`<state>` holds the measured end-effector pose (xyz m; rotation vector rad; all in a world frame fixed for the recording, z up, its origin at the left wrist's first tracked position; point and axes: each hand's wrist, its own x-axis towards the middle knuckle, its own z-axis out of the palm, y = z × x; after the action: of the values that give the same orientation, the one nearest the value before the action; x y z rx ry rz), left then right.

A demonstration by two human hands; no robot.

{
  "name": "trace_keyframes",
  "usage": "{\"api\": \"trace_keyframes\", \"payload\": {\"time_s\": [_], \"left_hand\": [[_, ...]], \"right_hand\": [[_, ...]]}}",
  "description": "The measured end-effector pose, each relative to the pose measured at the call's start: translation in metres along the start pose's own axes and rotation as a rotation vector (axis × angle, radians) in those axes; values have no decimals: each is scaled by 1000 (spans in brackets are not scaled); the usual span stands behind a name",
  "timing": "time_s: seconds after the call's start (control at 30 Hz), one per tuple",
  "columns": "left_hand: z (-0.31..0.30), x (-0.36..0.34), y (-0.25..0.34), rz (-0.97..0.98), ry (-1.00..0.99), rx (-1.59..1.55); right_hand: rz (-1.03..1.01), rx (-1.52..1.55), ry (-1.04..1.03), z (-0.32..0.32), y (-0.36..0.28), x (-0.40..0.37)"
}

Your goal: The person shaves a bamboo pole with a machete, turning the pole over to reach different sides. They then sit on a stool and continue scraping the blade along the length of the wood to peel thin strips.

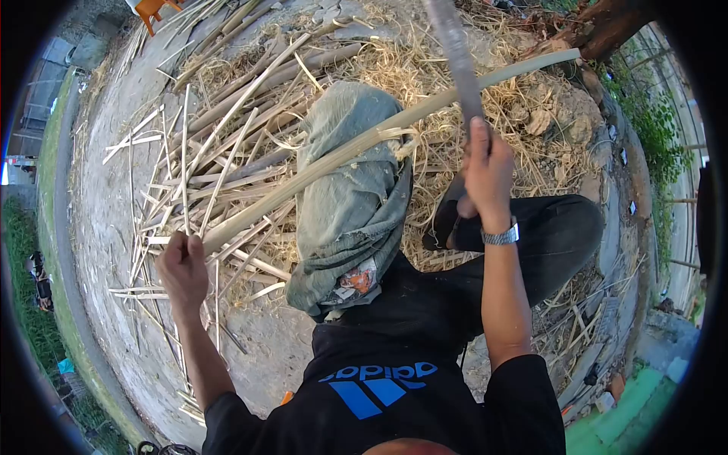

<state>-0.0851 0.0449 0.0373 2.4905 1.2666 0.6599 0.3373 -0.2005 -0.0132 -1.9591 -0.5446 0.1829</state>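
My left hand [182, 269] grips the near end of a long pale bamboo pole [364, 140]. The pole runs up and to the right across a grey-green cloth [349, 189] draped over my raised knee. My right hand [487, 171] is closed around the handle of a long blade [455, 45], which is blurred and stands upright just above the pole's middle. A curl of shaved bamboo hangs off the pole near the cloth's right edge. A metal watch [500, 235] sits on my right wrist.
Split bamboo strips [197, 174] lie scattered over the concrete ground on the left. Straw-like shavings [425, 76] cover the ground behind. My other leg [546, 235], in dark trousers, stretches to the right. An orange chair [155, 9] stands at the top left, a tree trunk [607, 26] top right.
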Motion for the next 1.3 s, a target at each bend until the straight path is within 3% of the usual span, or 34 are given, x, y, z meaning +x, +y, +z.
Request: {"api": "trace_keyframes", "payload": {"time_s": [0.17, 0.23, 0.3, 0.33, 0.4, 0.5, 0.6, 0.63, 0.67, 0.7, 0.8, 0.9, 0.93, 0.97, 1.03, 1.1, 1.17, 1.2, 1.23, 1.3], "left_hand": [[42, 6, -4, 86, 238, 72], [67, 14, 30, 194, 273, 25], [76, 21, 37, 265, 317, 81], [73, 25, 33, 280, 363, 104], [71, 36, 31, 304, 403, 132], [74, 34, 27, 325, 377, 91], [99, 35, 58, 298, 361, 15], [102, 36, 75, 317, 381, 37], [97, 37, 65, 201, 329, 34], [100, 39, 64, 221, 339, 38], [100, 35, 62, 244, 286, -11], [108, 35, 105, 173, 192, -40], [107, 40, 102, 203, 257, 52], [99, 42, 100, 142, 247, 68], [102, 35, 97, 215, 258, 57], [99, 37, 97, 134, 166, 28], [111, 30, 114, 77, 110, -82], [115, 28, 132, 104, 158, 4], [116, 27, 132, 120, 179, -5], [116, 20, 116, 57, 103, -9]], "right_hand": [[171, 178, 172, -12, -4, 33], [62, 38, 27, 19, -5, 16], [-376, -82, 106, 59, -18, -28], [-376, -84, 119, 49, -20, -32], [-167, 28, -134, 24, -27, -30], [58, -53, -26, -12, -22, 12], [117, 55, -53, 25, -15, -2], [-211, 8, -37, 54, -13, -27], [-158, 132, -107, 53, -16, -38], [-104, 266, -167, 54, -18, -39], [11, 124, -111, 12, -29, -5], [69, 16, -154, 32, -33, -19], [-355, -63, 11, 53, -27, -34], [-64, 171, -192, 52, -12, -42], [169, 176, -275, 23, -23, -36], [56, 146, -54, 9, -18, -12], [216, 111, -143, 28, -22, -28], [-44, 85, -118, 57, -24, -52], [-33, 180, -199, 63, -13, -56], [176, 385, -337, 36, -40, -53]]}}
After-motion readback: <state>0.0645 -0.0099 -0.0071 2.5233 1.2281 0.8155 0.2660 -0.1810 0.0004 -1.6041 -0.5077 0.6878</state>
